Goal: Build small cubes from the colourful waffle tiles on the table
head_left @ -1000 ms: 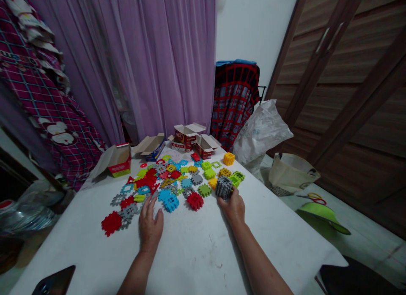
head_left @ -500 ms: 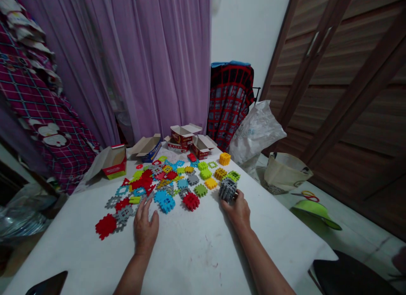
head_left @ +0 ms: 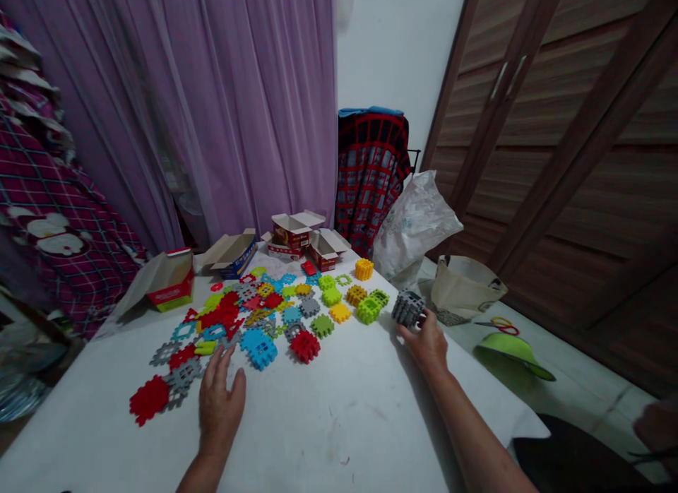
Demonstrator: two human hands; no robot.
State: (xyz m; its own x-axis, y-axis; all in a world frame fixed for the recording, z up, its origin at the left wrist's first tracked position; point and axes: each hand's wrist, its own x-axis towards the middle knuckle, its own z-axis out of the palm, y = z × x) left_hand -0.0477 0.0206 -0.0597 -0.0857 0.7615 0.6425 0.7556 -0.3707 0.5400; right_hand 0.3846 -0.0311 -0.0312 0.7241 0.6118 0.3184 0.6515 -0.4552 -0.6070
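Your right fingers (head_left: 430, 322) grip the grey block (head_left: 407, 307), now drawn rightward, apart from the green blocks (head_left: 369, 309) on their left | your left fingers (head_left: 214, 369): open, empty, beside loose pieces (head_left: 227, 309)

My head camera looks forward and down across the desk (head_left: 318, 422) to the purple curtain (head_left: 233, 111).

On our counter (head_left: 296, 429), we see cartons (head_left: 239, 256), one seemingly atop another, behind the building pieces (head_left: 305, 346); right of the counter sits a plastic bag (head_left: 413, 228).
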